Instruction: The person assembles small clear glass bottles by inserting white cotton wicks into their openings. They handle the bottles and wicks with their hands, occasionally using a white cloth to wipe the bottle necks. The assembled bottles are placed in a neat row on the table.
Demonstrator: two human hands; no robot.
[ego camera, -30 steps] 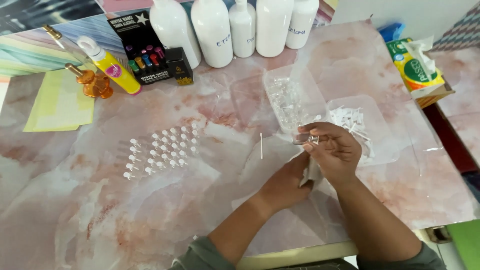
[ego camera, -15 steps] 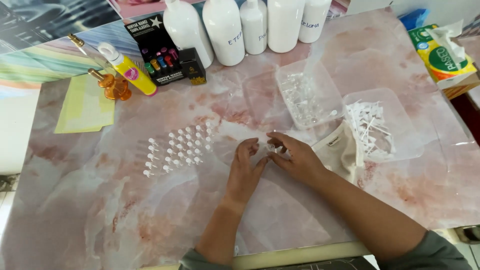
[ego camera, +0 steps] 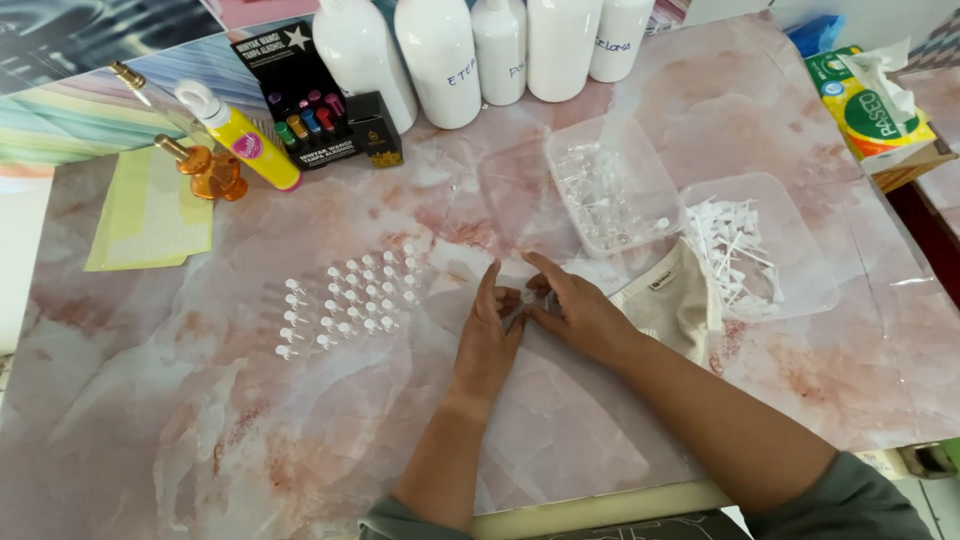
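My left hand and my right hand rest on the pink marble tabletop, fingertips meeting. Between the fingertips sits a small clear vial, pinched from both sides; its details are too small to make out. To the left of my hands, several small clear vials with white caps stand in rows. A beige cloth lies just right of my right wrist.
A clear tray of empty vials and a clear tray of white stick inserts sit behind my right hand. White bottles, a black box, a yellow bottle, an amber bottle and a tissue pack line the back.
Both hands have moved left, away from the stick tray, and down to the tabletop near the rows of vials. The cloth now lies uncovered beside my right wrist.
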